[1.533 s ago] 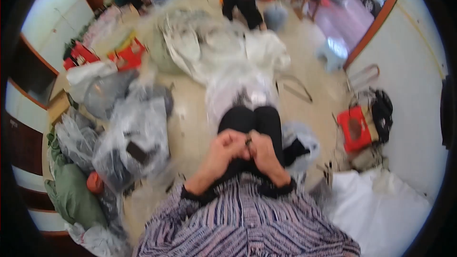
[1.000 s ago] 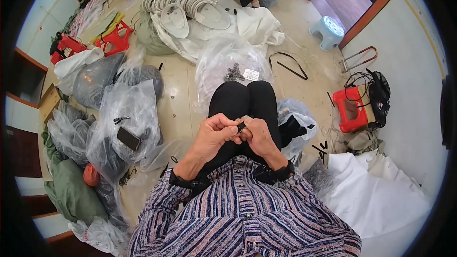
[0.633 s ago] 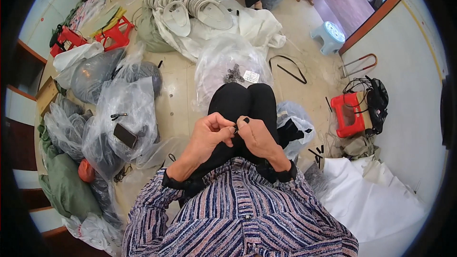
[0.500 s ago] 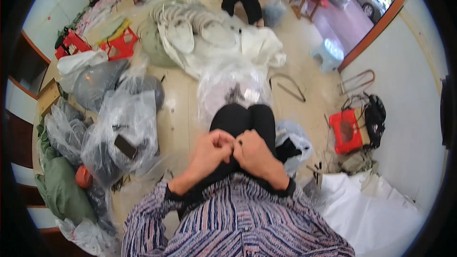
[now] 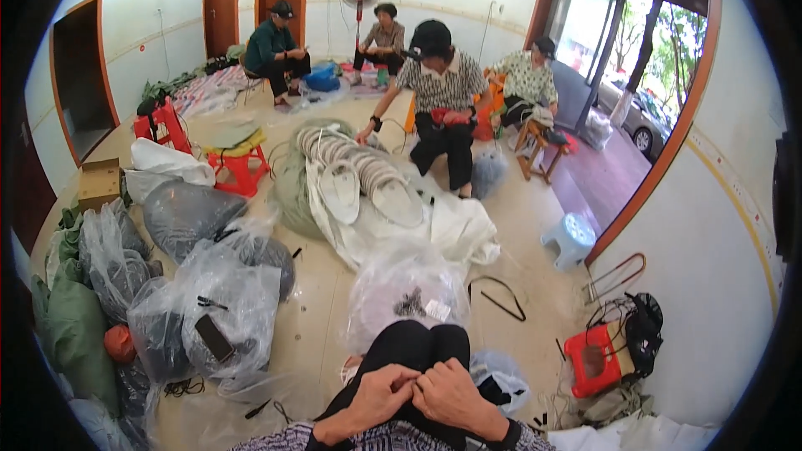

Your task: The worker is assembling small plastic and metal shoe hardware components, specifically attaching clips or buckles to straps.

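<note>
From the head view, the person's left hand [image 5: 376, 394] and right hand [image 5: 453, 392] meet above the lap, fingers bent well inward and tips together. Whatever small piece may sit in that pinch is hidden by the fingers, so I cannot tell if either has hold of anything. Beneath them stretch smooth black trousers [image 5: 399, 342], knees side by side.

Just past the knees, a crinkled see-through plastic bag [image 5: 376, 301] lies flat, with a tangle of small dark pieces [image 5: 409, 303] and a white rectangular label [image 5: 436, 310] at its near part. By the right thigh sits a whitish, crumpled plastic bag [image 5: 511, 369] with black cloth in it. Glossy beige floor tile [image 5: 316, 305] runs as a strip between the flat bag and a bulging, shiny see-through sack [image 5: 261, 288] on the left, where a flat dark phone [image 5: 215, 338] rests. Rightward, more tile reaches a looped black strap [image 5: 518, 311], a round pale-blue plastic stool [image 5: 570, 238] and, near the wall, a boxy red plastic stool [image 5: 589, 359]. Farther out, pale flat oval pieces [image 5: 339, 192] overlap in rows on a rumpled white sheet [image 5: 468, 230], a co-worker seated beyond.
</note>
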Demonstrator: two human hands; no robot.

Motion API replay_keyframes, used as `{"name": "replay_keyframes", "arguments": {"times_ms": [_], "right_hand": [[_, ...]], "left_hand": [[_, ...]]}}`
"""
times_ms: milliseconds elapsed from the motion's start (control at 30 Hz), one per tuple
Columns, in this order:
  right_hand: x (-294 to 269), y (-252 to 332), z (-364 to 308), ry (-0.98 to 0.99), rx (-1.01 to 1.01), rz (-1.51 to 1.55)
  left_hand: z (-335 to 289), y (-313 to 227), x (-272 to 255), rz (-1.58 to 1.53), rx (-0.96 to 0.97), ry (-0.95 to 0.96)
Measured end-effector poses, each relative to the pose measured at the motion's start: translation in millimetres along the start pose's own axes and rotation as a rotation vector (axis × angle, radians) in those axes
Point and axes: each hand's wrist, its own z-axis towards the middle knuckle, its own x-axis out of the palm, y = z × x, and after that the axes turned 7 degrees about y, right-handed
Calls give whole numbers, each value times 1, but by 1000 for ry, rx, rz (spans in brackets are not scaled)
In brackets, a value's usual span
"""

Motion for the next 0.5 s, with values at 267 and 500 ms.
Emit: {"name": "replay_keyframes", "arguments": {"times_ms": [267,500], "right_hand": [[6,4,-4,128,56,230],[-9,-9,-6,83,545,1019]], "left_hand": [[-7,14,2,-38,14,8],[-5,1,-6,-180,14,94]]}}
